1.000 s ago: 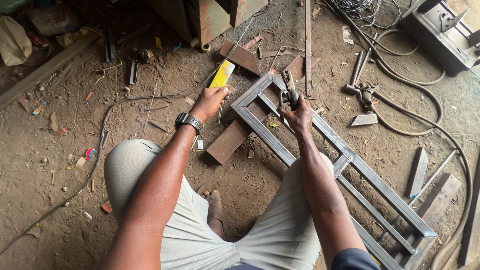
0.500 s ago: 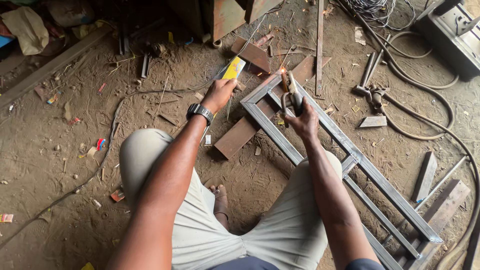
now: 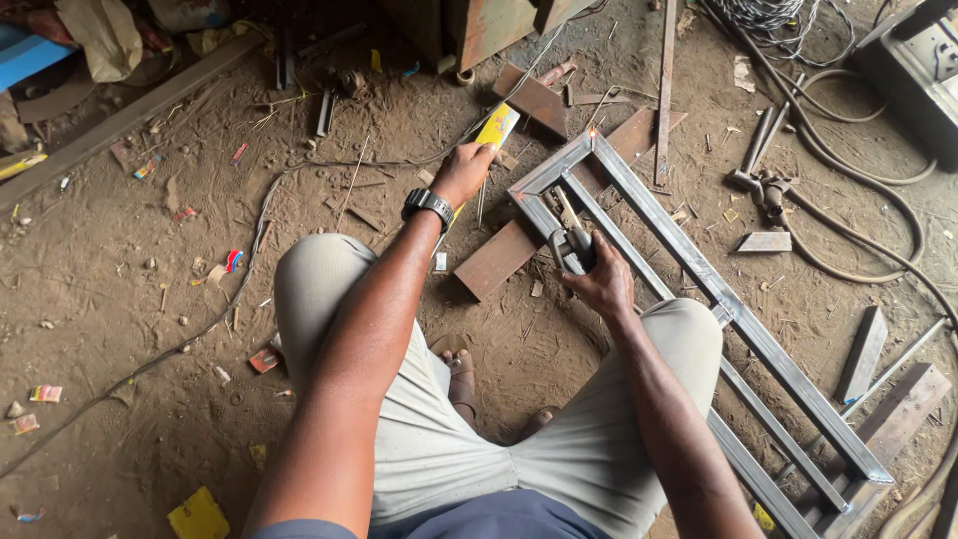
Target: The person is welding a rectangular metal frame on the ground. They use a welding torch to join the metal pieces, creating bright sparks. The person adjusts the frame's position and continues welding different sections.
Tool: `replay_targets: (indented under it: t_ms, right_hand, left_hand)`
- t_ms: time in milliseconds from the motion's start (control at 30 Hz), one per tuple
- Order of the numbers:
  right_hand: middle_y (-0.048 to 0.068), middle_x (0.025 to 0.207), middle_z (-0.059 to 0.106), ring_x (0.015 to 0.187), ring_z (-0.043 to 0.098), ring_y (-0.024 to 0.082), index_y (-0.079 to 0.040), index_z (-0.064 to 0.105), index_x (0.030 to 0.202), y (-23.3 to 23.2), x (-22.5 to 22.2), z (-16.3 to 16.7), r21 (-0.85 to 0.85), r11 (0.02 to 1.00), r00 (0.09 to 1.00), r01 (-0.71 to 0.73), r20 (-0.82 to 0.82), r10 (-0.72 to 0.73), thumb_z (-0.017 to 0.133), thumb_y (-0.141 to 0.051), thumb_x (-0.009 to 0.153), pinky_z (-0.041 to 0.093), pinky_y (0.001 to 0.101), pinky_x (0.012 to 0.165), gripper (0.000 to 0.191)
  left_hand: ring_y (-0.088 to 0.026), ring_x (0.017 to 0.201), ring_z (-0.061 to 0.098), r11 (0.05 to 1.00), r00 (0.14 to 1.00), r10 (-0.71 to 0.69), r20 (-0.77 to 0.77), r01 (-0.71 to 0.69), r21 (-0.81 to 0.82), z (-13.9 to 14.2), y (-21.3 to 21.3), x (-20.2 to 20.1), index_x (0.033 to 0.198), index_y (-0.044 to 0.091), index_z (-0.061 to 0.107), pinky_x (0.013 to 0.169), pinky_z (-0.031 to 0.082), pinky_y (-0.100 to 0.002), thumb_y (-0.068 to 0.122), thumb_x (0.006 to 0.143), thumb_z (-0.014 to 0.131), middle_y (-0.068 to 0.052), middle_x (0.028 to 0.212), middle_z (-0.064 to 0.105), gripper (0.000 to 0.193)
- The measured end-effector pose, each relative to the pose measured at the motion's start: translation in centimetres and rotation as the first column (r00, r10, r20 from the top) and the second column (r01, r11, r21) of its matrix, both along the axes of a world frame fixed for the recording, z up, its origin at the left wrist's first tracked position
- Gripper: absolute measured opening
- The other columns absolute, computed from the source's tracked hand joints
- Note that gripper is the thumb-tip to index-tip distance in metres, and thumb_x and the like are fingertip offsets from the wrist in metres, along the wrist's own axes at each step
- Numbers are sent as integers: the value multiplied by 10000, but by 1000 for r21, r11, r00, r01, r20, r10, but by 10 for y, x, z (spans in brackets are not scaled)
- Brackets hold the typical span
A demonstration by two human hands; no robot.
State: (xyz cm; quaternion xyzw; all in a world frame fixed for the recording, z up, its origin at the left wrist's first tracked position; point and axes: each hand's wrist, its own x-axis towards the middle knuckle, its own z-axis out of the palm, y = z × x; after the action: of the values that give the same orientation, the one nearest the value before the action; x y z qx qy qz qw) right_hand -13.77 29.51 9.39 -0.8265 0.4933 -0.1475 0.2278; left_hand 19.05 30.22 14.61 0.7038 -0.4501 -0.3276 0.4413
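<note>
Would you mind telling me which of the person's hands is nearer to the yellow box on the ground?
Left. The left hand touches the yellow box at its near end. The right hand is farther off, gripping a tool at the metal frame.

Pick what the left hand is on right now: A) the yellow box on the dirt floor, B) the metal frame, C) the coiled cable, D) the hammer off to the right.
A: the left hand reaches out to the yellow box beyond the frame's corner, while the right hand grips a dark-handled tool over the metal frame.
</note>
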Motion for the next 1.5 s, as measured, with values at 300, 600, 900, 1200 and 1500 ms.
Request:
replay_targets:
  t_ms: [300, 600, 900, 1200, 1500]
  right_hand:
    - [213, 1197, 645, 977, 676, 279, -3, 368, 1559, -1, 1, -3, 138, 986, 995, 87, -50, -81, 881, -487, 674, 619, 376, 765, 1132]
    - [232, 1183, 642, 1007, 671, 309, 6, 386, 1546, -3, 4, -7, 105, 990, 987, 95, -139, -80, 889, -431, 664, 617, 413, 840, 1106]
    - [220, 1223, 657, 1062, 676, 330, -9, 445, 1514, -4, -1, -11, 16, 999, 997, 45, -67, -44, 921, -411, 606, 577, 462, 931, 1101]
    - [232, 1230, 631, 1051, 665, 326, -35, 387, 1554, -1, 2, -4, 145, 983, 988, 109, -127, -91, 924, -493, 617, 602, 441, 852, 1173]
    - [232, 1225, 622, 1063, 656, 341, -24, 389, 1542, 2, 3, 6, 114, 991, 994, 72, -85, -62, 921, -436, 627, 582, 467, 894, 1136]
  left_hand:
    - [-123, 602, 566, 994, 999, -31, -42, 35, 102, 9, 15, 0, 1046, 91, 762, 550, 431, -324, 401, 1033, 473, 10, 656, 591, 424]
    - [-142, 659, 632, 997, 999, -18, -42, 21, 78, 9, 14, -1, 1058, 87, 754, 597, 492, -342, 414, 1014, 493, -14, 731, 686, 421]
    - [-158, 692, 672, 1000, 1000, -18, -9, 18, -1, 7, 12, -3, 1039, 39, 737, 628, 503, -350, 428, 1005, 530, -36, 760, 711, 442]
    - [-160, 604, 596, 993, 1000, -4, 1, 4, 120, 13, 14, -5, 937, 67, 734, 546, 443, -358, 440, 1011, 500, -35, 665, 627, 446]
    - [-143, 641, 612, 998, 1000, -15, -23, 17, 53, 7, 15, -5, 961, 93, 742, 585, 466, -338, 423, 979, 512, -31, 689, 670, 402]
